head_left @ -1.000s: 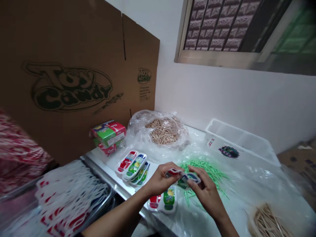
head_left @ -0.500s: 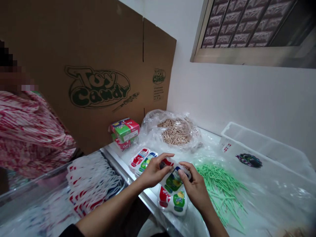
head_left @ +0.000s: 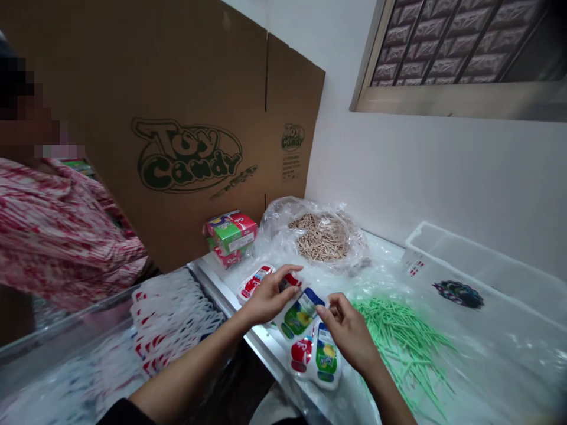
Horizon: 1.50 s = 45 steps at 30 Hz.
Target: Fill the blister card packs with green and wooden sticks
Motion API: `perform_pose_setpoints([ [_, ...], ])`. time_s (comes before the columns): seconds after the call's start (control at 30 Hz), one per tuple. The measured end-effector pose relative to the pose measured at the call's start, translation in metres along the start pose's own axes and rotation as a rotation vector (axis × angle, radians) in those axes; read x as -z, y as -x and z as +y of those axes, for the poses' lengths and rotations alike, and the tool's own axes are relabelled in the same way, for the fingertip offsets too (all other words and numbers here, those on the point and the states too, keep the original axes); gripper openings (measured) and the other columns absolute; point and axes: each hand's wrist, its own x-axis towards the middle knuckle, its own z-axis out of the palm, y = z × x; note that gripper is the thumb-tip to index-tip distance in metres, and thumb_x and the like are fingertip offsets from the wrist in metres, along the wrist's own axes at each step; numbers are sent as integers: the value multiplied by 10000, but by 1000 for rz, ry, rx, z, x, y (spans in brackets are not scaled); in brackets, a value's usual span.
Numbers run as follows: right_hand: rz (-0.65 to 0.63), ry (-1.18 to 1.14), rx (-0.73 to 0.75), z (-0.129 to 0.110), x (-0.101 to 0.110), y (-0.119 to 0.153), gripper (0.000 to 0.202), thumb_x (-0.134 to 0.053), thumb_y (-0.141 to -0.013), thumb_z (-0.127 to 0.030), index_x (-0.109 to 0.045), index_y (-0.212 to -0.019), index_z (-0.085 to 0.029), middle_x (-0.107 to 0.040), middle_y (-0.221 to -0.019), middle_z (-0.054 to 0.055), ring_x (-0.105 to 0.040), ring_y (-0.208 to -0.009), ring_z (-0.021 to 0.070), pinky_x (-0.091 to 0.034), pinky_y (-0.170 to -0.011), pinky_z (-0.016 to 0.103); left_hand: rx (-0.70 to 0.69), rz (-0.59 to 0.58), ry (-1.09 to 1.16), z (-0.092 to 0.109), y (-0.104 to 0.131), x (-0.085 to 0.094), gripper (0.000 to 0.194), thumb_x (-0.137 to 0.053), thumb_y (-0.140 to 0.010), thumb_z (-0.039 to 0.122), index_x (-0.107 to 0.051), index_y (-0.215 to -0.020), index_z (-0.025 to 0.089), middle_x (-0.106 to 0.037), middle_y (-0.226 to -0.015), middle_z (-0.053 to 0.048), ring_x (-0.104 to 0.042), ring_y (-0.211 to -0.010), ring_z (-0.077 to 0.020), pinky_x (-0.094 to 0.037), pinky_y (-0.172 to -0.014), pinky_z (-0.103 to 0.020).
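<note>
Both of my hands are on one bottle-shaped candy pack (head_left: pixel 301 316) with red and green labels, tilted over the table. My left hand (head_left: pixel 272 295) grips its upper left side, thumb on the front, covering part of the red label. The fingertips of my right hand (head_left: pixel 343 321) pinch its upper right edge. Just below, a similar pack (head_left: pixel 325 357) lies face up near the table's edge. Another red-labelled pack (head_left: pixel 254 282) lies beyond my left hand, partly hidden by it. Green sticks (head_left: pixel 403 330) are spread to the right of my right hand.
A plastic bag of brown sticks (head_left: pixel 323 236) and stacked boxes (head_left: pixel 230 233) stand at the back. A translucent bin (head_left: pixel 478 277) is at right. White packs (head_left: pixel 177 319) fill a left container. A person (head_left: pixel 66 236) is beside the large cardboard box (head_left: pixel 190 71).
The held pack has swung left and turned its front more towards me. My right hand's grip has shifted to the pack's edge. The view has turned slightly left.
</note>
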Motion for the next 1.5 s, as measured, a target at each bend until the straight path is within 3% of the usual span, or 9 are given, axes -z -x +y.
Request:
perform_pose_setpoints([
  [0.23,-37,-22,-57,17,8,13,289,-378,-882,-427,-561,-826,-212,-605,-715,4,-577,-701,170,-421,-643,259,261,88,-480,-82,-34,33,447,-507,-781,206,-474,-1222,139,-639,-812,-28,-584,-730,-168,-441,-698,-258],
  [0.37,-46,24,-112,40,21,32,300,-390,-874,-449,-565,-792,-220,-598,-688,-5,-564,-663,169,-405,-601,251,289,82,-591,-103,-41,30,674,-605,-705,182,-360,-1329,119,-620,-1068,-132,-557,-1000,-269,-412,-843,-340],
  [0.5,-39,100,-171,68,17,49,292,-413,-853,-453,-551,-746,-219,-609,-657,-4,-571,-623,175,-393,-575,256,221,106,-676,-84,-27,-2,597,-524,-778,147,-334,-1344,158,-416,-1354,-164,-334,-1261,-299,-272,-1004,-397],
  [0.6,-88,274,-253,80,-1,55,273,-429,-841,-458,-530,-753,-220,-633,-664,8,-596,-629,189,-371,-567,259,55,24,-706,-61,-2,-48,424,-428,-873,336,-409,-1266,180,-538,-1186,-135,-476,-1115,-273,-357,-910,-356],
  [0.77,-174,588,-374,85,-24,56,260,-510,-798,-455,-493,-890,-212,-667,-810,56,-635,-754,243,-325,-553,260,291,-164,-771,-54,22,-102,490,-591,-744,481,-484,-1094,155,-588,-1031,-148,-577,-931,-316,-399,-708,-344],
  [1.0,-204,606,-387,83,-21,56,288,-478,-826,-473,-470,-940,-208,-661,-921,77,-638,-815,239,-338,-580,259,337,-235,-808,-61,5,-98,187,-476,-837,309,-566,-934,175,-668,-903,-102,-622,-861,-251,-410,-703,-320],
  [1.27,-81,322,-349,84,-15,55,425,-522,-801,-461,-480,-1110,-172,-609,-666,6,-611,-661,212,-366,-563,256,185,-254,-775,-21,15,-77,220,-432,-842,171,-630,-940,175,-663,-985,-124,-571,-964,-249,-366,-842,-358],
  [1.37,-2,-50,-239,72,-5,52,512,-551,-793,-449,-465,-1207,-161,-577,-648,-25,-571,-621,177,-402,-583,254,111,-284,-379,0,17,-61,155,-488,-820,218,-638,-806,184,-665,-809,-57,-594,-806,-199,-412,-725,-286],
  [1.5,-29,-383,-141,56,14,55,324,-519,-823,-460,-646,-822,-162,-607,-709,1,-558,-669,157,-422,-611,246,276,-264,320,21,12,-57,304,-660,-719,296,-583,-989,178,-653,-787,-18,-604,-724,-167,-459,-671,-272],
])
